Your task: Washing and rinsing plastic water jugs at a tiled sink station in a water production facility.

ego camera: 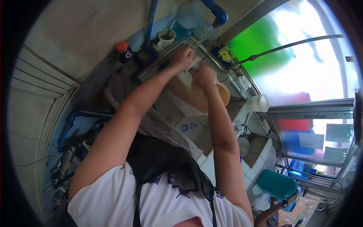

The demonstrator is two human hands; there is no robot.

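My left hand [183, 59] and my right hand [202, 74] are close together over a tiled sink basin [173, 109]. Both are closed on the gathered top of a translucent plastic bag [187, 93], which hangs down between my forearms. The bag looks blurred, and its contents cannot be told. Behind my right wrist stands an orange-yellow round container [223, 94]. Small blue rings [185, 127] lie on the basin floor. A grey cloth [170, 130] drapes over the near edge.
A white cup [166, 37] and an orange-capped bottle [124, 51] stand by the wall, near a blue pipe [219, 17]. A white bucket [258, 103] is at the right. Lower right, another person's arm [276, 208] reaches to a teal jerrycan [276, 184].
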